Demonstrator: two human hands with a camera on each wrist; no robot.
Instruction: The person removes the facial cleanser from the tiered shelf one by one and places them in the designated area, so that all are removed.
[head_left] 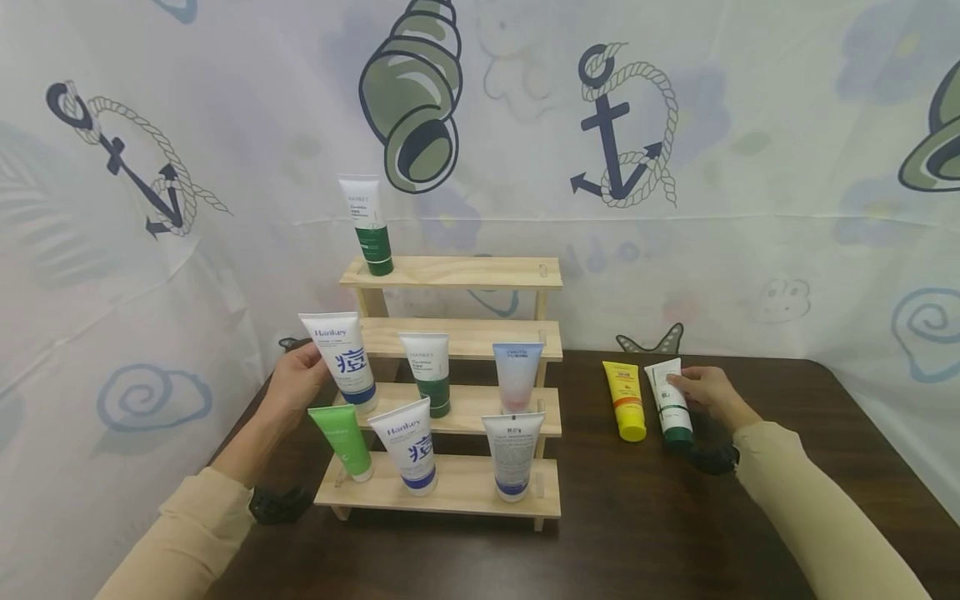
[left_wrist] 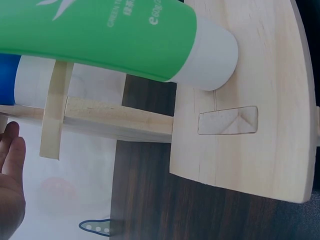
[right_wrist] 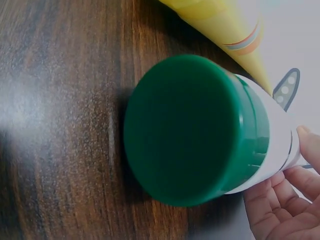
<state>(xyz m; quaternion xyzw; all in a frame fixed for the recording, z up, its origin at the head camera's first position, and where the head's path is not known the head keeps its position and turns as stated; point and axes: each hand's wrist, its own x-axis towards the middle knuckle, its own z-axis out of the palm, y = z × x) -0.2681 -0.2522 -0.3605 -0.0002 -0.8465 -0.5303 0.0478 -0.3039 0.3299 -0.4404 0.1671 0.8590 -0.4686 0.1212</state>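
My left hand reaches to the left edge of a white Hankey tube with a blue cap, upright on the second shelf from the bottom. Part of that hand goes behind the tube; in the left wrist view two of its fingers show, fairly straight. My right hand pinches a white tube with a green cap, thumb on one side and fingers on the other. In the right wrist view the green cap faces the camera. Just left of this tube is a yellow tube.
A stepped wooden rack stands on the dark table. It bears several other tubes, including a light green one at lower left and a white-and-green one on top. A patterned curtain hangs behind.
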